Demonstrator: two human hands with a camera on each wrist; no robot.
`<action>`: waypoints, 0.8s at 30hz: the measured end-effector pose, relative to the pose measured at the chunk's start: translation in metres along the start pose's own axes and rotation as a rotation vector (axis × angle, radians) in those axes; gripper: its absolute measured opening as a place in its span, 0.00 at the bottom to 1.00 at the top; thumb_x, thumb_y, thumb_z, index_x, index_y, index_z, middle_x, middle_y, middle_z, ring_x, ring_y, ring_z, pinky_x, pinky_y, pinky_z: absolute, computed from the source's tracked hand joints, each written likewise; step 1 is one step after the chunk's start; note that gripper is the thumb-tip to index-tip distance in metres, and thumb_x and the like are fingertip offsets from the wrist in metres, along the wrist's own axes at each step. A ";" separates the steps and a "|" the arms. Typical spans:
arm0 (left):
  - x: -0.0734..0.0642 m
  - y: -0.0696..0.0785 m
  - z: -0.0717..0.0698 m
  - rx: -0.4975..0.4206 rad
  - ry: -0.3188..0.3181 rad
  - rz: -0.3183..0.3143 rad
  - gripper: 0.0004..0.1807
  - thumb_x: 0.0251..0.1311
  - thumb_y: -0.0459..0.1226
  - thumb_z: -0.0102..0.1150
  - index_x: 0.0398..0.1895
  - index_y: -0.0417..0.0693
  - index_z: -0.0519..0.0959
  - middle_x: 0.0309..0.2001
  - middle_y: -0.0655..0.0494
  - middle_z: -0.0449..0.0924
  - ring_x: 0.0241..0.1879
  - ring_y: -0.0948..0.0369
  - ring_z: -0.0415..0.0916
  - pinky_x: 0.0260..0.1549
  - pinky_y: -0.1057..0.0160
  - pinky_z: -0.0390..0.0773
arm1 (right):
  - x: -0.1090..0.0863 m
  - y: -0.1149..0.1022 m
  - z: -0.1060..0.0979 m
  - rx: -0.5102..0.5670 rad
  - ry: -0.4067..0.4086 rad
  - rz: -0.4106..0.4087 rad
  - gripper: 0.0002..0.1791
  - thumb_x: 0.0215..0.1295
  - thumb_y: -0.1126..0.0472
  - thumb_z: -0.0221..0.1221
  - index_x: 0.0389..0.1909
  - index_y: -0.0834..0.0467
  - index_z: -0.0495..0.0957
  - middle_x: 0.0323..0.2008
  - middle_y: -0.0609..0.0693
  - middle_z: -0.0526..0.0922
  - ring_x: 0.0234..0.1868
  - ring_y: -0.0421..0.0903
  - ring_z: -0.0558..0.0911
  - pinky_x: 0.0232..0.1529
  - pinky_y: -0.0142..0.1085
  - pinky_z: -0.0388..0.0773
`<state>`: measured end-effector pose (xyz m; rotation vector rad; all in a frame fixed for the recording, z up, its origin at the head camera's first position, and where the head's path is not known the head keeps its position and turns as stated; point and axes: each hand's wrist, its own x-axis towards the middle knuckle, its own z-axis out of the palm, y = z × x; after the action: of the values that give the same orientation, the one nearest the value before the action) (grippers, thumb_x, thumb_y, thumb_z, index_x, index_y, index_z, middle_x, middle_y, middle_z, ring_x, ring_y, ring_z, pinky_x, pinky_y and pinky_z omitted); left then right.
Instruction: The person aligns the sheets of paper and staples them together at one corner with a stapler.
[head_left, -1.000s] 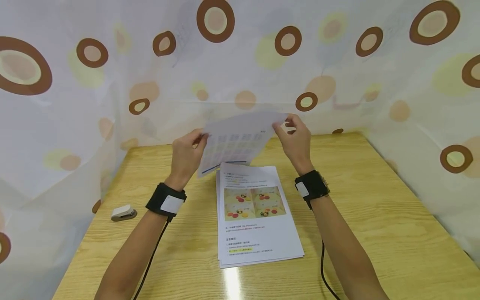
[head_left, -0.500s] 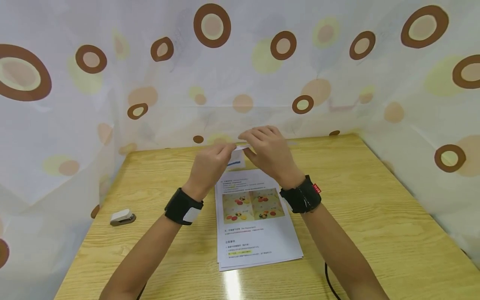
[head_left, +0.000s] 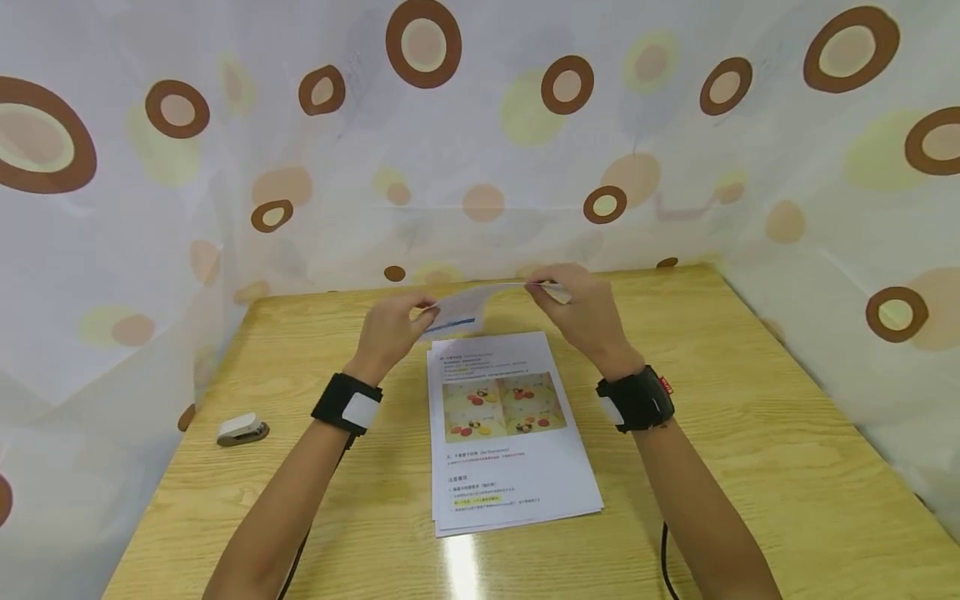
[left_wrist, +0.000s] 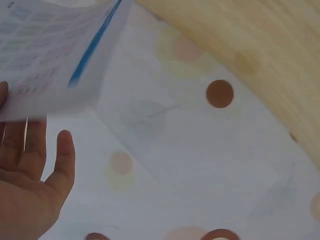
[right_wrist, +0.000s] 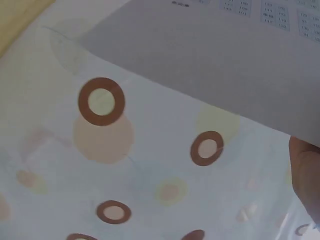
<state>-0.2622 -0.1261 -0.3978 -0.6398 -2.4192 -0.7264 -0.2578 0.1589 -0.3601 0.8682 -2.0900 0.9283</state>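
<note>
A printed paper sheet (head_left: 461, 312) is held raised beyond the far end of a paper stack (head_left: 517, 483), curving between both hands. My left hand (head_left: 388, 332) pinches its left edge between thumb and fingers, near a blue printed bar. At the other end, my right hand (head_left: 581, 312) pinches the sheet. In the left wrist view, the sheet (left_wrist: 45, 55) shows rows of pale printed blocks, with several fingers of the left hand (left_wrist: 30, 185) behind it. Number tables appear on the sheet (right_wrist: 210, 65) in the right wrist view, where only part of the right hand (right_wrist: 306, 172) shows.
The stack's top page carries text and food photos. A small white and grey stapler (head_left: 242, 428) lies to the left on the wooden table (head_left: 765, 467). Behind and at both sides hangs a white patterned curtain (head_left: 480, 125). Black straps with cables are on both wrists.
The sheet was first held up and spread. Both hands then came together and lower, the sheet nearly hidden between them. Now they have moved apart again, still holding it. Stack and stapler stay put.
</note>
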 end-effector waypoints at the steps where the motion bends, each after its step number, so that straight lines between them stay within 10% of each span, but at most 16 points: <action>1: -0.001 -0.006 0.000 -0.034 -0.016 -0.035 0.07 0.62 0.34 0.67 0.42 0.41 0.86 0.39 0.47 0.87 0.30 0.51 0.82 0.25 0.56 0.74 | -0.003 0.004 -0.003 0.028 0.026 0.043 0.07 0.59 0.69 0.69 0.39 0.63 0.86 0.38 0.56 0.87 0.40 0.52 0.84 0.45 0.44 0.78; 5: -0.006 -0.024 0.004 -0.158 -0.046 -0.086 0.06 0.60 0.33 0.69 0.39 0.39 0.86 0.38 0.46 0.86 0.41 0.50 0.83 0.44 0.50 0.79 | -0.016 0.018 -0.016 0.143 0.102 0.228 0.07 0.61 0.66 0.69 0.39 0.63 0.86 0.38 0.56 0.87 0.35 0.44 0.84 0.39 0.34 0.76; 15: -0.004 -0.024 -0.003 -0.566 0.019 -0.326 0.11 0.61 0.35 0.69 0.38 0.33 0.86 0.40 0.41 0.86 0.48 0.47 0.82 0.50 0.49 0.76 | -0.024 0.018 -0.044 0.300 0.107 0.489 0.10 0.64 0.68 0.65 0.42 0.71 0.83 0.31 0.40 0.84 0.24 0.43 0.78 0.24 0.28 0.67; 24: 0.007 -0.003 -0.020 -0.808 0.051 -0.214 0.10 0.65 0.30 0.64 0.43 0.29 0.83 0.40 0.39 0.84 0.32 0.56 0.84 0.30 0.65 0.80 | -0.028 0.047 -0.059 0.279 0.080 0.535 0.12 0.62 0.65 0.68 0.44 0.69 0.83 0.33 0.40 0.81 0.22 0.37 0.74 0.25 0.28 0.66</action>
<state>-0.2620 -0.1387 -0.3801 -0.6355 -2.1065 -1.8179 -0.2609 0.2391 -0.3677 0.3869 -2.1939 1.5329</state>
